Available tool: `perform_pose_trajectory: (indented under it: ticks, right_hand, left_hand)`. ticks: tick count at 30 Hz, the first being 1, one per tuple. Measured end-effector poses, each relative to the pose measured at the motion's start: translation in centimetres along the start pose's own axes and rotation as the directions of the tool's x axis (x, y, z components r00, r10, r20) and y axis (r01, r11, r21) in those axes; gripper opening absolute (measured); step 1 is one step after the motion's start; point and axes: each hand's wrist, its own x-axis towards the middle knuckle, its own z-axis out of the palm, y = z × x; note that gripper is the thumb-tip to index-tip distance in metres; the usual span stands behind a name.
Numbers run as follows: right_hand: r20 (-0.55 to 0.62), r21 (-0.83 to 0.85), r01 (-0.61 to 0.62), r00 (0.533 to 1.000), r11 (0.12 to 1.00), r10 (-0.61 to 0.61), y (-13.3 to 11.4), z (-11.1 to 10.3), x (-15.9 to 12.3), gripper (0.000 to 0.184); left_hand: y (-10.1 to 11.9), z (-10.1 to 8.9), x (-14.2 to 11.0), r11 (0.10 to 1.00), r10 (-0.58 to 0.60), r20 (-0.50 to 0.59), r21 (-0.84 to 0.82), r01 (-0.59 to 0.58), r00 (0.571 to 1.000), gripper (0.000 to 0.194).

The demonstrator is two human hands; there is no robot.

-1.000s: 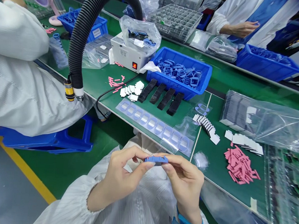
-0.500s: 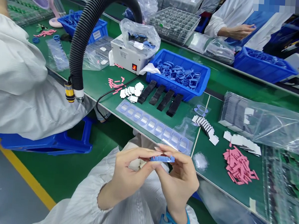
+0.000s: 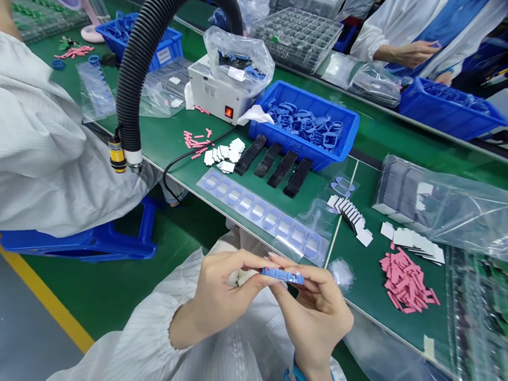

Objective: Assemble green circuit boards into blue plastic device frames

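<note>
A small blue plastic frame (image 3: 283, 275) is held edge-on between my two hands, above my lap and just off the table's front edge. My left hand (image 3: 225, 287) pinches its left end between thumb and fingers. Around the right end, my right hand (image 3: 315, 305) has its thumb below and fingers on top. Fingers cover part of the frame, so its face is hidden. Beyond my hands lies a clear strip (image 3: 259, 213) of oval films on the green table (image 3: 247, 158). Similar blue frames fill a blue bin (image 3: 352, 127) at the back.
Pink strips (image 3: 406, 281) and white pads (image 3: 419, 244) lie on the right. Black pieces (image 3: 282, 168) rest before the bin. A black hose (image 3: 132, 71) arches over the table's left side. A co-worker's sleeve (image 3: 19, 127) is close on the left; another person's hand (image 3: 414, 53) is across.
Both my hands have shifted slightly right and down with the blue frame still between them. Across the table, the other person's second hand has come into view.
</note>
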Motion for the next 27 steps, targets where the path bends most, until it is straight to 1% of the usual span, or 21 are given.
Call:
perform_pose_trajectory:
  ticks: [5, 8, 11, 13, 15, 17, 18, 20, 21, 22, 25, 27]
  right_hand:
    - [0.116, 0.008, -0.112, 0.987, 0.994, 0.110, -0.3, -0.8, 0.6, 0.021]
    - [0.197, 0.010, -0.203, 0.960, 0.979, 0.197, -0.4, -1.3, 1.0, 0.016]
    - [0.271, -0.019, -0.239, 0.933, 0.971, 0.236, -0.4, -2.0, 1.6, 0.012]
    - [0.308, -0.052, -0.256, 0.915, 0.965, 0.259, -0.2, -2.4, 1.9, 0.009]
    - [0.334, -0.076, -0.278, 0.898, 0.958, 0.287, 0.1, -2.8, 2.1, 0.008]
    - [0.346, -0.081, -0.297, 0.887, 0.951, 0.306, 0.6, -3.0, 2.3, 0.008]
    - [0.347, -0.078, -0.304, 0.885, 0.950, 0.311, 0.7, -3.0, 2.3, 0.008]
    - [0.346, -0.070, -0.316, 0.882, 0.946, 0.320, 1.1, -3.1, 2.2, 0.008]
    - [0.349, -0.066, -0.322, 0.880, 0.945, 0.324, 1.2, -3.1, 2.2, 0.008]
    - [0.350, -0.064, -0.325, 0.878, 0.944, 0.326, 1.2, -3.0, 2.1, 0.008]
    - [0.344, -0.081, -0.310, 0.884, 0.947, 0.318, 1.3, -3.0, 2.0, 0.008]
    - [0.336, -0.097, -0.289, 0.891, 0.952, 0.304, 1.4, -3.0, 2.0, 0.008]
  left_hand:
    - [-0.2, -0.2, -0.2, 0.998, -0.067, -0.009, -0.019, 0.067, 0.998, 0.004]
    - [-0.3, -0.3, -0.5, 0.989, -0.139, 0.020, -0.053, 0.140, 0.990, 0.004]
    - [-0.5, -0.4, -0.6, 0.971, -0.233, 0.030, -0.051, 0.235, 0.972, 0.003]
    - [-0.6, -0.5, -0.5, 0.938, -0.334, 0.045, -0.078, 0.337, 0.942, 0.003]
    - [-0.7, -0.6, -0.4, 0.884, -0.441, 0.076, -0.135, 0.448, 0.894, 0.002]
    - [-0.8, -0.6, -0.3, 0.826, -0.516, 0.121, -0.191, 0.530, 0.848, 0.004]
    - [-0.9, -0.6, -0.2, 0.802, -0.536, 0.155, -0.215, 0.558, 0.830, 0.008]
    - [-0.9, -0.5, -0.2, 0.773, -0.546, 0.216, -0.241, 0.586, 0.809, 0.018]
    - [-1.0, -0.5, -0.2, 0.770, -0.547, 0.229, -0.239, 0.592, 0.805, 0.021]
    - [-1.1, -0.4, -0.3, 0.777, -0.546, 0.226, -0.223, 0.588, 0.807, 0.022]
    - [-1.2, -0.3, -0.4, 0.826, -0.526, 0.167, -0.134, 0.547, 0.834, 0.016]
    - [-1.3, -0.3, -0.5, 0.838, -0.521, 0.155, -0.094, 0.537, 0.840, 0.015]
